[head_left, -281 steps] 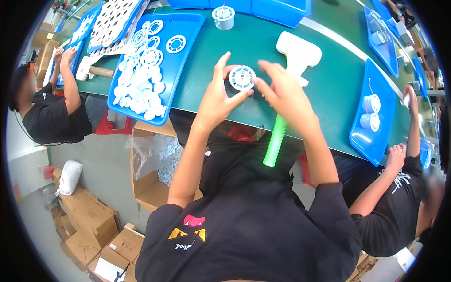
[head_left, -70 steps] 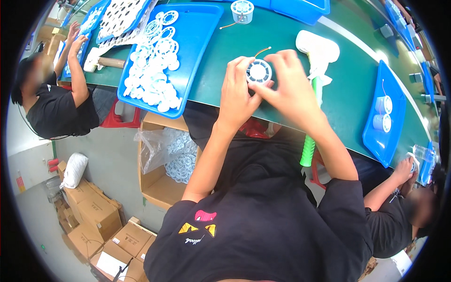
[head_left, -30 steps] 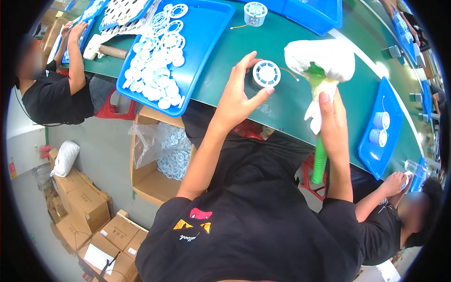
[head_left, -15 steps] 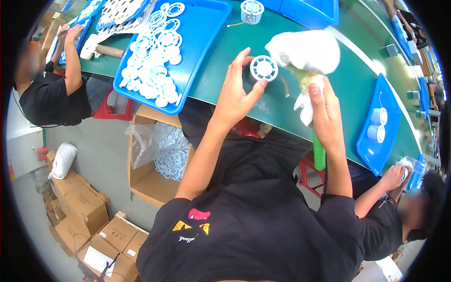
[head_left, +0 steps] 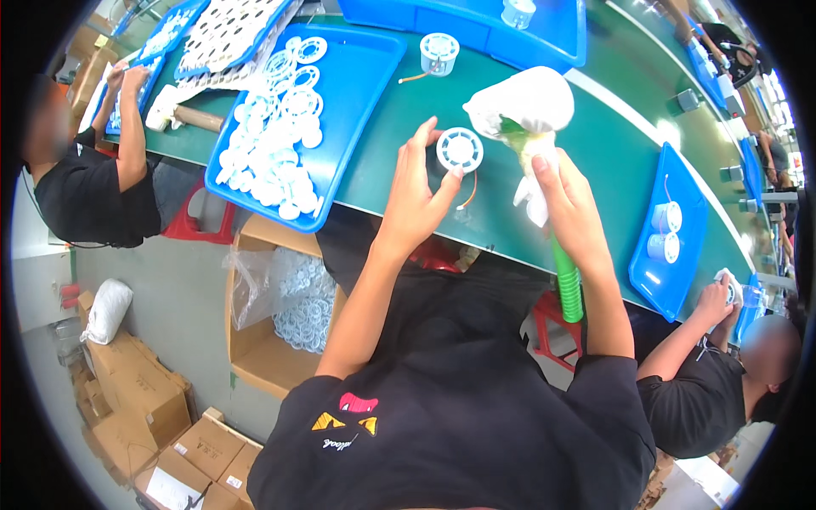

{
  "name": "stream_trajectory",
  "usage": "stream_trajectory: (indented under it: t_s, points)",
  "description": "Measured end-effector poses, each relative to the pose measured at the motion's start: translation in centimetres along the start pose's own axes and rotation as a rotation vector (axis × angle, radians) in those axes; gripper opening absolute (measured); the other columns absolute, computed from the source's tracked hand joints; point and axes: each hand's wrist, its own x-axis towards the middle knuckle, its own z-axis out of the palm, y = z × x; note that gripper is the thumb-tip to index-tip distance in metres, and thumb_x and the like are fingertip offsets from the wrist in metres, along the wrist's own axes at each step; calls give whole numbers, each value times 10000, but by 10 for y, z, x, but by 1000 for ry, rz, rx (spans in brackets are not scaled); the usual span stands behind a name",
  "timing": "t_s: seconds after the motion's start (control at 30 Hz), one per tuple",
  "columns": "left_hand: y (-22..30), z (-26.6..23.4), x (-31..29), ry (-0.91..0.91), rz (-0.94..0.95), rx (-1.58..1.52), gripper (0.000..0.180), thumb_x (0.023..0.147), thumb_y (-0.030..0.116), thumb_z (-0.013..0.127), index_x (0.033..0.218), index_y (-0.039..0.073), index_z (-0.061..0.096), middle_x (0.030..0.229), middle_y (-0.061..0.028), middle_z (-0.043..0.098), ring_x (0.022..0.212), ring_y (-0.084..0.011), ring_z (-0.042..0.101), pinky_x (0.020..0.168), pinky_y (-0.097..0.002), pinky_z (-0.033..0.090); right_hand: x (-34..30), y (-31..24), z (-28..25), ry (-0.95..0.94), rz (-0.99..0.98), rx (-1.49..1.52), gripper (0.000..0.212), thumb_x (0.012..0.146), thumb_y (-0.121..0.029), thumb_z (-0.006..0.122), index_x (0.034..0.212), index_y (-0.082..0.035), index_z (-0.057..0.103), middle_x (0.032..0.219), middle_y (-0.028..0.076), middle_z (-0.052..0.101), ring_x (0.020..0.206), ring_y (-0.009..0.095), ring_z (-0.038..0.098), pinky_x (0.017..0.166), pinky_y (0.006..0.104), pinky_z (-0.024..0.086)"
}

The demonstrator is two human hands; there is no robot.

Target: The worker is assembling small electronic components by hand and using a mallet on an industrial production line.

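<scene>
My left hand [head_left: 416,191] grips a round white plastic part [head_left: 460,150] with a slotted top and a thin wire hanging from it. Fingers wrap its left side and the thumb presses the near edge. In my right hand [head_left: 568,204] is a mallet [head_left: 567,276] with a green ribbed handle. White cloth [head_left: 527,104] covers its head, and the loose cloth end hangs below my thumb. The wrapped head is held to the right of the round part, apart from it. A similar white part [head_left: 439,54] with a wire stands farther back on the green table [head_left: 382,161].
A blue tray [head_left: 357,110] of loose white discs and rings lies at the left. Another cloth-wrapped mallet [head_left: 183,112] rests beyond it. A blue bin [head_left: 459,34] stands at the back; a blue tray [head_left: 659,285] with two parts is at the right. Co-workers sit on both sides.
The view has shifted slightly. The wrapped mallet head has tilted and come a little closer to the round part, showing some green under the cloth. Both hands keep their hold.
</scene>
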Motion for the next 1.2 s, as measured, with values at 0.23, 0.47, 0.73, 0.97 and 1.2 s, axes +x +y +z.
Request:
stream_trajectory:
  t_s: [0.23, 0.47, 0.73, 0.97, 1.2]
  points:
    - [2, 2, -8, -9, -99, -98, 812, 961, 233, 764, 1609, -11, 339, 1429, -229, 544, 1349, -374, 513, 1165, -472, 403, 6, -9, -1, -163, 112, -48, 455, 1115, -435, 552, 1154, 15, 602, 838, 173, 731, 729, 243, 720, 663, 380, 536]
    - [12, 0, -5, -23, -88, -76, 847, 943, 268, 805, 1601, -10, 349, 1395, -207, 565, 1318, -351, 533, 1161, -462, 405, 8, 15, 12, 22, -173, -25, 489, 1128, -468, 514, 1132, 17, 582, 789, 140, 708, 651, 209, 687, 600, 366, 521]
    - [5, 0, -2, -31, -72, -7, 855, 937, 271, 814, 1602, -4, 351, 1403, -205, 579, 1330, -344, 536, 1151, -452, 410, 14, 1, 14, -141, 14, 67, 489, 1134, -488, 485, 1126, -6, 569, 689, 58, 620, 489, 128, 563, 449, 300, 447]
    - [14, -3, -1, -97, -183, -208, 902, 956, 254, 794, 1632, -22, 264, 1471, -232, 588, 1391, -349, 552, 1186, -455, 381, 21, 3, 13, -150, -37, 311, 492, 1142, -499, 456, 1046, -34, 584, 669, 31, 590, 471, 107, 551, 413, 282, 431]
    - [10, -6, -3, -91, -141, -168, 941, 953, 234, 794, 1651, -9, 212, 1481, -245, 577, 1398, -333, 552, 1189, -448, 387, 28, -8, 8, -333, -84, 362, 527, 1145, -525, 420, 1086, -30, 593, 675, 11, 583, 445, 94, 513, 396, 262, 415]
